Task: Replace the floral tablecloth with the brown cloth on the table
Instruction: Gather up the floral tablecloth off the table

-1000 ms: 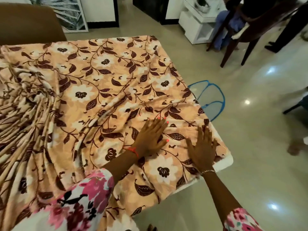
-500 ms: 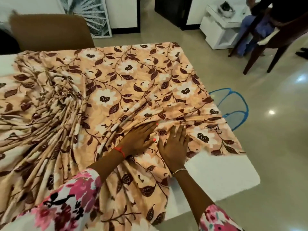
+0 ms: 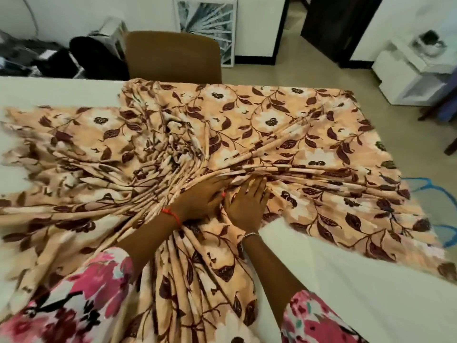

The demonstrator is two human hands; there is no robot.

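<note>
1. At the bottom of the frame, two pink flowered sleeves (image 3: 74, 300) reach in, and folds of the floral tablecloth (image 3: 272, 120) hang over the near edge between them.
2. At the centre, the left hand (image 3: 197, 199) and right hand (image 3: 247, 206) lie side by side and touching. Their fingers are straight and close together, pressed flat on the gathered folds and gripping nothing.
3. Pleats fan out from the hands toward the left and middle, while the right part of the cloth lies flatter.
4. The white table (image 3: 346, 280) shows bare at the lower right and upper left. The removal looks partly done, with most of the cloth still on top.
5. At the top centre, a brown chair (image 3: 173, 55) stands behind the table. I cannot make out a brown cloth, so laying it remains.
</note>
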